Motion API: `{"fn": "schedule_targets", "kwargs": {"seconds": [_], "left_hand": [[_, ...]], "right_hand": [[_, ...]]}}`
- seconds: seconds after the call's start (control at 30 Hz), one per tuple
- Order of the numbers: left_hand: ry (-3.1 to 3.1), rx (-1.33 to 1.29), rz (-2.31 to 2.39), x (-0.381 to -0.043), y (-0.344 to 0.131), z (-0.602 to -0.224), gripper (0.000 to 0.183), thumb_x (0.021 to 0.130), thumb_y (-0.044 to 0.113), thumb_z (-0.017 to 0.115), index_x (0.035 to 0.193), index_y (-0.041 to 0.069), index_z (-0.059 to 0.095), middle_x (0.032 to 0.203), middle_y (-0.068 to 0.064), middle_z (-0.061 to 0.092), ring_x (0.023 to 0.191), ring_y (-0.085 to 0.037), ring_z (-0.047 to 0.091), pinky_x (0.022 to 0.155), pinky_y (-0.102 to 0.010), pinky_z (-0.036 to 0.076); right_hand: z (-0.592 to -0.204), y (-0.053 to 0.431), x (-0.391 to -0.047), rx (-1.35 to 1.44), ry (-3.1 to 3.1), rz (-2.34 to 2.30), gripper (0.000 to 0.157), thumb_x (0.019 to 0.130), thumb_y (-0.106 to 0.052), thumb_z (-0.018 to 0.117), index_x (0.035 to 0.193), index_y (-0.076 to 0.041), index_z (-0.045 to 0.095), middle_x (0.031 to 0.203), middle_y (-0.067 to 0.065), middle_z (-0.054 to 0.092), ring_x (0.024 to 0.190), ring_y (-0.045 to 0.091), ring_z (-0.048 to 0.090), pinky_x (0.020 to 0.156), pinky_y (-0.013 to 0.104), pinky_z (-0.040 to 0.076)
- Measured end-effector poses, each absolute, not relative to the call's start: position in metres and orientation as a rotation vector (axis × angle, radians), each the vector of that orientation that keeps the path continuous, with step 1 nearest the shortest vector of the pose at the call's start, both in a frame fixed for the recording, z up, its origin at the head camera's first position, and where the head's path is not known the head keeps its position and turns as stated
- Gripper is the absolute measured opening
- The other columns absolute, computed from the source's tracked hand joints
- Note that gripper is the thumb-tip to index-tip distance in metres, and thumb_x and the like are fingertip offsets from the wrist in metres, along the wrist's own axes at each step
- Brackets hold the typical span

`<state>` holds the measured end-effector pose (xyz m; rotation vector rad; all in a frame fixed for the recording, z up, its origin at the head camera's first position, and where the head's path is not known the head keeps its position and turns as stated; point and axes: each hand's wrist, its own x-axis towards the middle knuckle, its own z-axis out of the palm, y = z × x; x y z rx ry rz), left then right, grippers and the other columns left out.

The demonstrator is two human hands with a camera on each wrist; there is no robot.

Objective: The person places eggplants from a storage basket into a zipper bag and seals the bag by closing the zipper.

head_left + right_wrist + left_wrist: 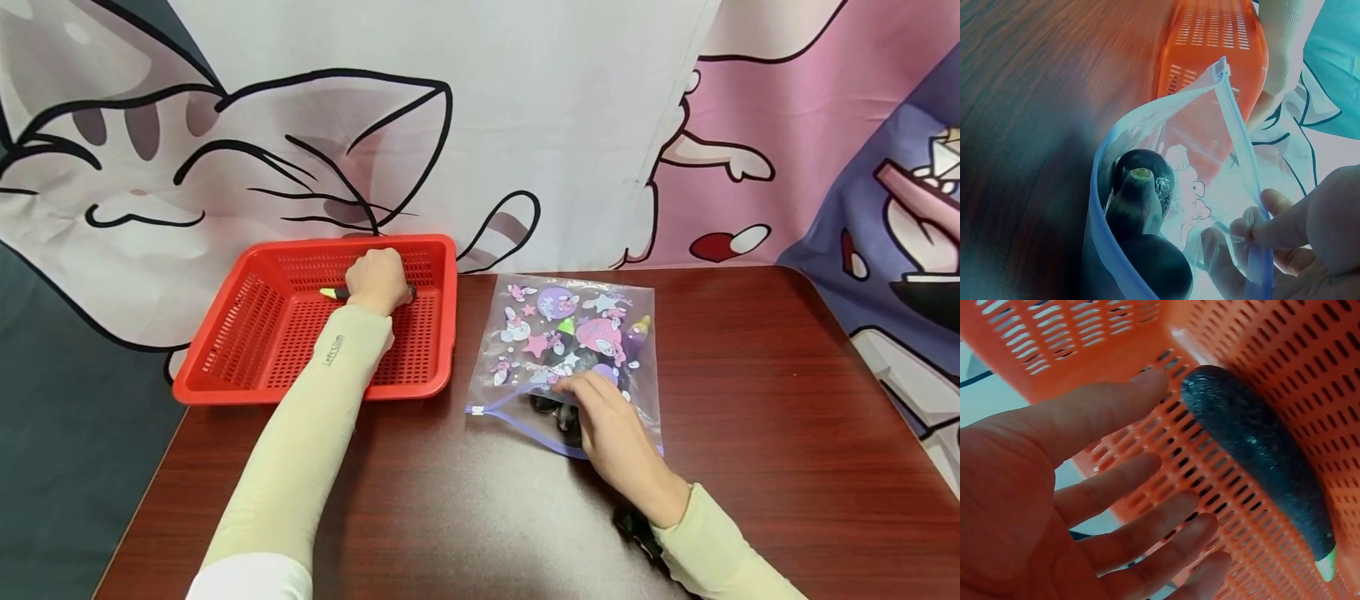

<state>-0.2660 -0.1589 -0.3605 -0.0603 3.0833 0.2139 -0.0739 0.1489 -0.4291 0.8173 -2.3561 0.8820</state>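
Inside the red plastic basket (442, 350), my left hand (377, 279) hovers over a dark eggplant (1254, 444) with a pale green tip. In the left wrist view the fingers are spread and relaxed, apart from the eggplant. My right hand (622, 437) pinches the upper edge of the mouth of a clear zip bag (517, 317) printed with pink and purple cartoons. The bag's mouth gapes towards me. Several dark eggplants lie inside it; the right wrist view shows one with a stem end (1138, 200) facing out. The print partly hides the bag's contents.
The basket stands at the back left of the dark red wooden table (750, 400), with the bag to its right. A white zip slider (477, 410) sits at the bag's left corner. Behind the table hangs a cartoon-printed cloth (570, 150).
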Motion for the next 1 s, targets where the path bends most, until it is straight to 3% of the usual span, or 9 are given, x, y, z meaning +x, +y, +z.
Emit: {"fn": "schedule_targets", "kwargs": {"seconds": [0.37, 0.7, 1.0], "left_hand": [[2.952, 0.046, 0.101, -0.277, -0.162, -0.368, 0.042, 0.072, 0.01, 0.087, 0.11, 0.0, 0.071, 0.116, -0.025, 0.067, 0.101, -0.044, 0.066, 0.076, -0.057, 0.054], [2.892, 0.026, 0.096, -0.279, -0.163, -0.375, 0.031, 0.076, 0.011, 0.084, 0.102, 0.003, 0.071, 0.11, -0.021, 0.068, 0.094, -0.037, 0.064, 0.078, -0.054, 0.053], [2.882, -0.009, 0.071, -0.28, -0.163, -0.377, 0.029, 0.069, 0.007, 0.086, 0.096, 0.006, 0.074, 0.114, -0.021, 0.068, 0.095, -0.036, 0.064, 0.076, -0.053, 0.054]], "right_hand": [[-0.429, 0.149, -0.075, 0.813, -2.367, 0.88, 0.04, 0.08, 0.024, 0.052, 0.108, -0.002, 0.065, 0.099, 0.006, 0.063, 0.093, 0.02, 0.06, 0.079, 0.036, 0.052], [-0.43, 0.149, -0.075, 0.807, -2.373, 0.873, 0.04, 0.08, 0.024, 0.052, 0.107, -0.002, 0.065, 0.099, 0.006, 0.063, 0.093, 0.02, 0.06, 0.079, 0.036, 0.051], [-0.43, 0.151, -0.074, 0.805, -2.38, 0.872, 0.039, 0.081, 0.023, 0.053, 0.107, -0.003, 0.065, 0.1, 0.004, 0.063, 0.094, 0.02, 0.06, 0.081, 0.036, 0.05]]}}
